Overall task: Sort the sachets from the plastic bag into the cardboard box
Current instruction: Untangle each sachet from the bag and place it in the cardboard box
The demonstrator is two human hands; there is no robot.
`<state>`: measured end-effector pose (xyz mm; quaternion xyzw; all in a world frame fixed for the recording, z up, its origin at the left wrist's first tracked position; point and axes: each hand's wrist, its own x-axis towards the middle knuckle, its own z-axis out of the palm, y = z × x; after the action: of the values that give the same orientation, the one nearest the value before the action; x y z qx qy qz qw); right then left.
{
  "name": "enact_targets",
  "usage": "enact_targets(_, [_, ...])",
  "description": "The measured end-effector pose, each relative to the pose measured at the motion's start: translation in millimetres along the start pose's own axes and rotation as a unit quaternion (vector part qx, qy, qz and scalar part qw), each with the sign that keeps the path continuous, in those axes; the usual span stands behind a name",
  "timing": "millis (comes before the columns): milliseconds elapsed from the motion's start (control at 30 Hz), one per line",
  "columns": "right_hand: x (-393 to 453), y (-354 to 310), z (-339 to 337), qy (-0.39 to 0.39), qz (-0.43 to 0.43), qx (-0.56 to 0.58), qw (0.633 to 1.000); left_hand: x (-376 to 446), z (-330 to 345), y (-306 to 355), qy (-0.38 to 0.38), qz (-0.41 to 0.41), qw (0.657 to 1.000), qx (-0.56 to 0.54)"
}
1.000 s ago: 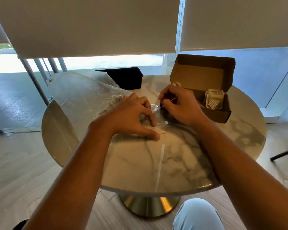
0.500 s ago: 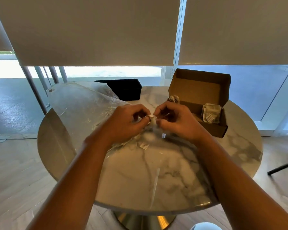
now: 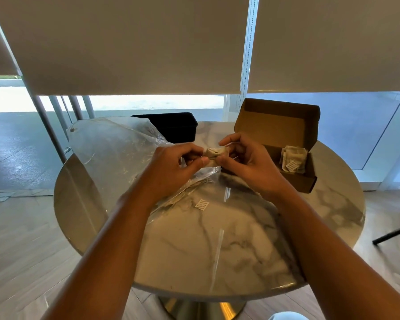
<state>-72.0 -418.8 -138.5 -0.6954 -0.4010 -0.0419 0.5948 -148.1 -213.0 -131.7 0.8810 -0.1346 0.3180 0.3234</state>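
A: Both hands are up over the marble table [image 3: 217, 250]; the left hand [image 3: 171, 165] and the right hand [image 3: 247, 162] are pinching one sachet [image 3: 215, 152] between them, fingers and thumbs curled onto its two ends.

B: And how does it lie?

A: Long axis runs left to right, hand to hand; it looks folded or bunched, lifted clear of the tabletop, just above the mouth of the clear plastic bag [image 3: 116, 153].

B: Where's the target from there?

A: The cardboard box [image 3: 298, 181] sits to the right, lid flap standing up behind; a small stack of sachets [image 3: 292, 160] is inside at its right end; the left part of the compartment looks free.

B: So which hand takes it over?

A: The right hand, I'd say; it's the nearer one, just beside the box's left end; the left would have to let go first.

B: Anything loose?

A: A small printed paper tag [image 3: 201, 203] lies on the table below the hands; a thin string seems to hang near it, hard to be sure; a black tub [image 3: 171, 125] sits behind the bag.
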Motion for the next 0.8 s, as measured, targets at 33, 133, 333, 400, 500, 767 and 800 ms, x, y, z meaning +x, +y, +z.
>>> enact_targets(33, [0.0, -0.2, 0.4, -0.004, -0.002, -0.005, 1.000, 0.2, 0.3, -0.6, -0.002, 0.001, 1.000, 0.000])
enact_targets(133, [0.9, 0.1, -0.9, 0.011, -0.003, 0.021, 1.000, 0.2, 1.6, -2.0, -0.006, -0.011, 1.000, -0.010])
enact_targets(333, [0.7, -5.9, -1.7, 0.048, -0.005, 0.068, 0.997, -1.0, 5.3, -2.0, -0.055, -0.038, 0.998, -0.013])
enact_targets(400, [1.3, -7.7, -1.4, 0.062, -0.006, 0.081, 0.995, -1.1, 9.3, -4.2, -0.098, -0.021, 0.995, 0.023])
enact_targets(500, [2.2, -9.8, -1.4, 0.077, -0.001, 0.103, 0.992, -0.7, 13.9, -5.0, -0.129, -0.015, 0.990, 0.046])
enact_targets(767, [6.6, -10.8, -4.3, 0.157, 0.018, 0.177, 0.971, -2.9, 12.3, -5.9, -0.159, -0.016, 0.987, 0.031])
enact_targets(800, [7.6, -11.0, -5.6, 0.174, 0.020, 0.193, 0.965, -2.8, 11.5, -7.2, -0.152, -0.019, 0.988, 0.021])
